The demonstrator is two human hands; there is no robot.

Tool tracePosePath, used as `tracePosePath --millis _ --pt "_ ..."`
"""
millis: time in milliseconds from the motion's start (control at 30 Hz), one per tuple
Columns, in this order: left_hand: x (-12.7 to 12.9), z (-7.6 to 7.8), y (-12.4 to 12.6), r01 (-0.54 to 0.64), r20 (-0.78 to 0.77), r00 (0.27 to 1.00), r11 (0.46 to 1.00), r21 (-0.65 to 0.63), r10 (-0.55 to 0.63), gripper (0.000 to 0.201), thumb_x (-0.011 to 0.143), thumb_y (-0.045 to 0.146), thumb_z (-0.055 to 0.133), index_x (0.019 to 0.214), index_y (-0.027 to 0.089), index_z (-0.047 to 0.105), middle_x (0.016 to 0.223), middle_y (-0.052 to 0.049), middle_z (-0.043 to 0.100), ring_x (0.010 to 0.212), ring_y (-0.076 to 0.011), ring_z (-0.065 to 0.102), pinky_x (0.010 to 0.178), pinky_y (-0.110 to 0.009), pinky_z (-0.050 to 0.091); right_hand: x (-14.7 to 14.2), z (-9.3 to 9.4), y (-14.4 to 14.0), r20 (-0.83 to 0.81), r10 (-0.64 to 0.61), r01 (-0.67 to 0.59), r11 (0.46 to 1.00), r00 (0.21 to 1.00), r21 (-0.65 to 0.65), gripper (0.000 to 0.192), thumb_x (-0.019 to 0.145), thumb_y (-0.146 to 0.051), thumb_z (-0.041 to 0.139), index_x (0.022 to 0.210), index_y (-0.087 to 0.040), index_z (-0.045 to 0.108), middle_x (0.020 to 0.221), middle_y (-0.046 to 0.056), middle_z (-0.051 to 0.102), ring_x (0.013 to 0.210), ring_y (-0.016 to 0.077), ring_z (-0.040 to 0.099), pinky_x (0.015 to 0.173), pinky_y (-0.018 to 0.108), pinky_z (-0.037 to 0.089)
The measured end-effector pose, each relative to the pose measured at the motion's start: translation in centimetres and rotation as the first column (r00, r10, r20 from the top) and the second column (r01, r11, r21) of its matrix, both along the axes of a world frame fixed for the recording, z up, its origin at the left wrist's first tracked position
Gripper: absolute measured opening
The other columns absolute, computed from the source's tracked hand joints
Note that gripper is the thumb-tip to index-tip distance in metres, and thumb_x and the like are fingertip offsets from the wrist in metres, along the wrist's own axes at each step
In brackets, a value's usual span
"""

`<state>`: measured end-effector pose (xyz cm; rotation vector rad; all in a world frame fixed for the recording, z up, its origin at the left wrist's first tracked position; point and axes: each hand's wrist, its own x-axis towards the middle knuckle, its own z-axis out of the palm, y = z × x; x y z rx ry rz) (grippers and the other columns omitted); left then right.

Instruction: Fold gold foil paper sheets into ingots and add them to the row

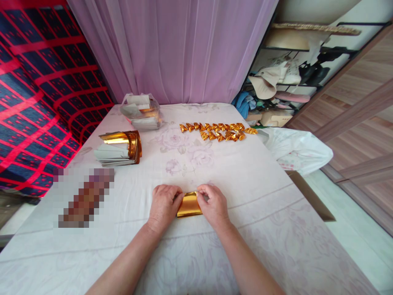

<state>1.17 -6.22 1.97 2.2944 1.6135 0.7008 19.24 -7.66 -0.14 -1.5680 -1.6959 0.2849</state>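
Left hand (pixel 164 203) and right hand (pixel 213 203) curled, fingers pinching opposite ends of gold foil sheet (pixel 189 204). Sheet flat on worktop (pixel 245 184), near front edge, between both hands.

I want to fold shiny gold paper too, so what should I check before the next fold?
1. Gold sheet lies flat on the tablecloth: ok.
2. Left hand pinches its left edge: ok.
3. Right hand pinches its right edge: ok.
4. Edges lined up evenly: cannot tell, fingers cover them.
5. Stack of spare gold sheets within reach at the left: ok.
6. Finished folded pieces lie farther back, apart from the hands: ok.
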Motion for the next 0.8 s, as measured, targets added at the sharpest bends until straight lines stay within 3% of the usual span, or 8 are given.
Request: tracePosePath --millis 267,500,800 --pt "0.0 0.3 0.1 -0.012 -0.088 0.996 1.0 0.01 0.013 0.012 0.086 0.031 0.062 0.077 0.023 0.062 0.074 -0.002 0.069 0.079 -0.0239 0.06 0.078 -0.04 0.039 0.0 -0.2 0.1 0.074 0.02 -0.021 1.0 0.997 0.017 0.013 0.079 -0.013 0.054 0.079 -0.023 0.062 0.074 0.001 0.066 0.075 0.0194 0.059 0.072 0.03 0.043" --pt "-0.3 0.1 0.3 -0.017 -0.043 0.999 1.0 -0.022 0.016 0.008 0.087 0.025 0.06 0.084 0.025 0.067 0.087 -0.003 0.068 0.086 -0.0244 0.059 0.081 -0.041 0.039 0.1 0.0 0.1 0.134 0.046 -0.047 0.999 0.99 0.002 0.015 0.08 -0.01 0.056 0.075 -0.023 0.06 0.073 0.001 0.065 0.075 0.0194 0.058 0.071 0.03 0.04" --pt "-0.9 1.2 0.6 0.065 -0.154 0.985 0.993 -0.102 -0.081 0.019 0.091 0.026 0.055 0.092 0.029 0.073 0.094 -0.003 0.068 0.092 -0.0237 0.057 0.085 -0.041 0.036 0.2 0.5 0.2 0.133 0.118 -0.109 0.991 0.984 -0.072 0.021 0.081 -0.006 0.057 0.076 -0.024 0.069 0.081 0.002 0.066 0.083 0.0191 0.058 0.077 0.03 0.042"
